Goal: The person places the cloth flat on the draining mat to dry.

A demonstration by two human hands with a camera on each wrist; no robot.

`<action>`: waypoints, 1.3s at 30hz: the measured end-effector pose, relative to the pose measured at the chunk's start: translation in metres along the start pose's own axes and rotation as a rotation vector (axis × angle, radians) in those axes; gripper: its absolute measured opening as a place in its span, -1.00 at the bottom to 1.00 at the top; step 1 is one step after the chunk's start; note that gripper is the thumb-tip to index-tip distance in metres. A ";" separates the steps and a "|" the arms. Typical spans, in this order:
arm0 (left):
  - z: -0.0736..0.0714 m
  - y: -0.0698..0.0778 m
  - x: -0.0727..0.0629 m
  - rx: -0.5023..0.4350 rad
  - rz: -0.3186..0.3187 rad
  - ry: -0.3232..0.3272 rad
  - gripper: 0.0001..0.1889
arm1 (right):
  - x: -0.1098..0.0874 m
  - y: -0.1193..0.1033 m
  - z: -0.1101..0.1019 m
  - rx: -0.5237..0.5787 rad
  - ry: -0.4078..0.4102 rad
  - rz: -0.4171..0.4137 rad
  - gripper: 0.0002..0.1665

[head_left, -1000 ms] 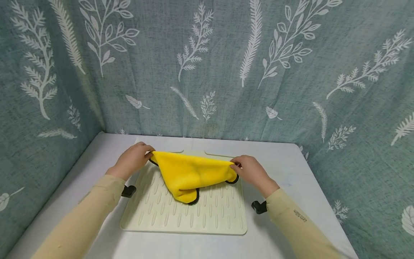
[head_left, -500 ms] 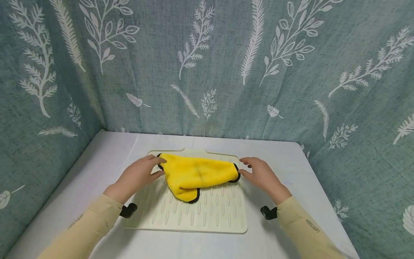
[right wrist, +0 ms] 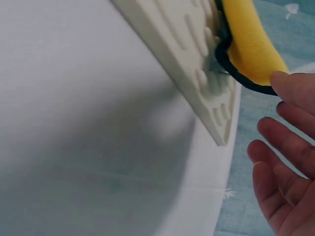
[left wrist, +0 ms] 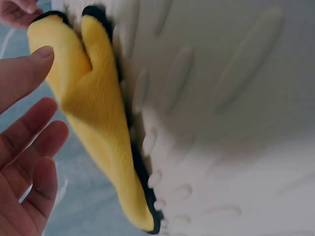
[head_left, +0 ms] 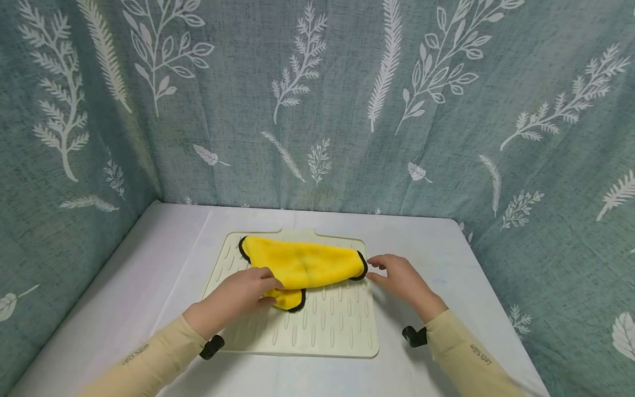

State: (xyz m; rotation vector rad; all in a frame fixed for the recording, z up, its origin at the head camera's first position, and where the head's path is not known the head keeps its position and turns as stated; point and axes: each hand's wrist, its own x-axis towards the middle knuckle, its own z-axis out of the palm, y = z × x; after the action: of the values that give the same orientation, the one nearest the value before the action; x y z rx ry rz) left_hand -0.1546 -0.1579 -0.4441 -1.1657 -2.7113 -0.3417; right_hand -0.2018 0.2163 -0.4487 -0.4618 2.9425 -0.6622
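Note:
A yellow cloth with black edging lies folded in a loose bundle on a cream ribbed mat. One black-edged flap of it sticks out toward the front. My left hand hovers by this front left part, thumb and fingers spread apart, overlapping the cloth in the head view. In the left wrist view that hand's thumb stands in front of the yellow fabric, with a gap to the fingers. At the cloth's right end is my right hand, its fingers loosely bent and its thumb tip right at the black edge.
The mat rests on a white-covered table. Behind and along both sides hangs a green-grey curtain with white leaf prints. A black strap piece sits at the left wrist, another black piece at the right.
Both hands have let go of the cloth's top corners, and the cloth has settled onto the mat. My left hand has moved toward the front and right; the right hand has drawn slightly back.

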 end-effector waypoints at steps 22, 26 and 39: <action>0.029 0.010 0.011 0.200 0.051 -0.033 -0.93 | 0.008 -0.001 0.024 0.051 -0.009 0.029 -0.89; 0.019 0.005 0.007 0.178 0.010 -0.033 -0.91 | 0.006 -0.004 0.017 0.067 -0.017 0.034 -0.88; -0.034 -0.033 -0.045 -0.034 0.154 0.082 -0.76 | -0.033 -0.014 -0.023 0.287 -0.121 0.069 -0.74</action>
State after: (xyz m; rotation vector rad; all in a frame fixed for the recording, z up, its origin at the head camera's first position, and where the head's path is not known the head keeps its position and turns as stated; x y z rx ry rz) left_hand -0.1462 -0.2203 -0.4267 -1.3293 -2.5367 -0.4047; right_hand -0.1699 0.2235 -0.4215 -0.3569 2.6788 -0.9898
